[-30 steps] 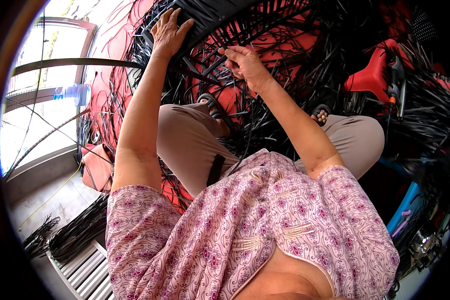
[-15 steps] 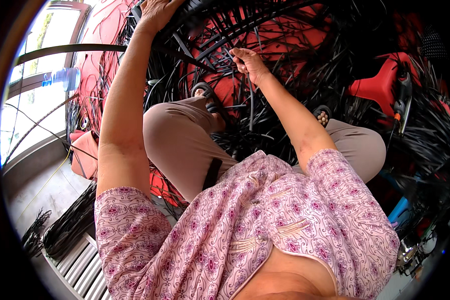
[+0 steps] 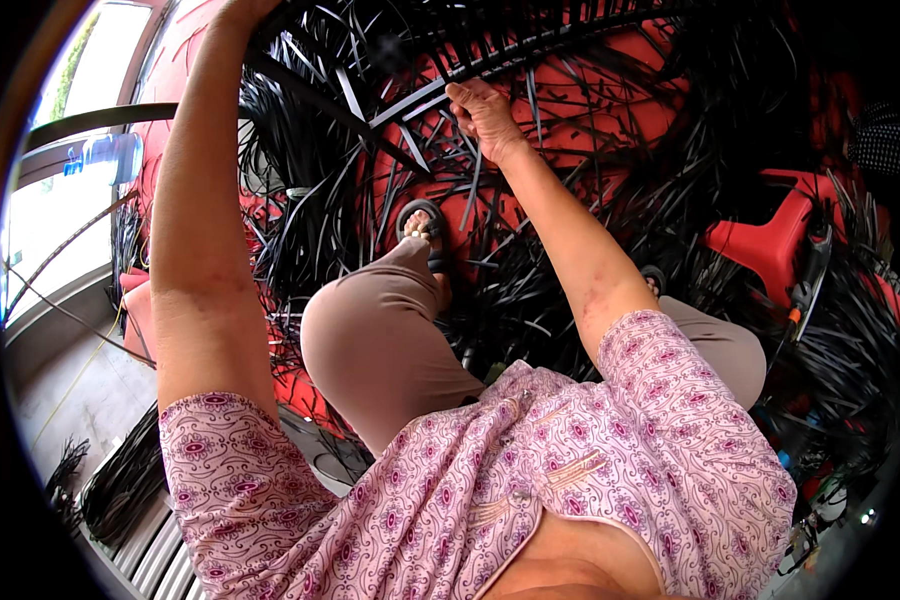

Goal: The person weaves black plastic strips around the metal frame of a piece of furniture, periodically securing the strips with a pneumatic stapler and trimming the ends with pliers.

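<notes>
Across the top spreads a lattice of black strips (image 3: 560,35), woven or laid crosswise, with a flat strip along its near edge. My right hand (image 3: 485,120) is closed, thumb against curled fingers, pinching a flat black strip (image 3: 410,103) at that edge. My left hand (image 3: 248,8) reaches to the upper left beside the dark strips; the picture's upper edge cuts it off, so its fingers are hidden. A wide black band (image 3: 100,125) arches out to the left behind my left forearm.
Loose black strips (image 3: 610,120) lie thickly over a red floor covering (image 3: 390,190) around my sandalled foot (image 3: 420,222). To the right are a red plastic piece (image 3: 760,240) and a dark-handled tool (image 3: 808,285). Strip bundles (image 3: 125,480) rest on a slatted surface (image 3: 160,555) at lower left.
My left hand has moved up and left, mostly out of the picture. The right hand has shifted slightly, staying closed at the lattice's near edge. The whole view has shifted a little.
</notes>
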### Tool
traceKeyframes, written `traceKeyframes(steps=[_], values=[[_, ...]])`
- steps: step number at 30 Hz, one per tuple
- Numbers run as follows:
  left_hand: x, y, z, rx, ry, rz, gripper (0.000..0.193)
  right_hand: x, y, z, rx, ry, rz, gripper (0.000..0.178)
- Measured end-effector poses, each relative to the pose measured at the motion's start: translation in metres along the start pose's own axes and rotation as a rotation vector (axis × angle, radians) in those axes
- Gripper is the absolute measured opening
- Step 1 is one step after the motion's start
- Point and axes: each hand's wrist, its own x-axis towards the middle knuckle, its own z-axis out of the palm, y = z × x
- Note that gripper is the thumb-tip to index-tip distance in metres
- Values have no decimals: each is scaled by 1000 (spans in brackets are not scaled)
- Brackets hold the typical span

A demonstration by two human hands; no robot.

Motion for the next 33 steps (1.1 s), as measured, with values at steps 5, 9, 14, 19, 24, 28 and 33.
traceKeyframes(steps=[5,9,14,19,24,28,33], values=[[-37,-46,-30,393,727,105,38,34,-8,13,-46,13,-50,20],[-71,-28,76,287,602,302,30,51,-18,5,-35,-24,-50,17],[-79,-92,178,590,49,42,33,61,-23,20,-188,-28,-53,14],[-46,-84,177,515,240,135,31,73,-50,27,-243,5,-172,24],[-37,-53,177,445,118,25,36,60,-79,18,-334,42,-150,22],[-49,-69,215,346,-53,-52,36,34,-69,-3,-244,162,58,18],[-77,-114,285,191,-205,-91,35,17,-16,-62,-235,211,198,18]])
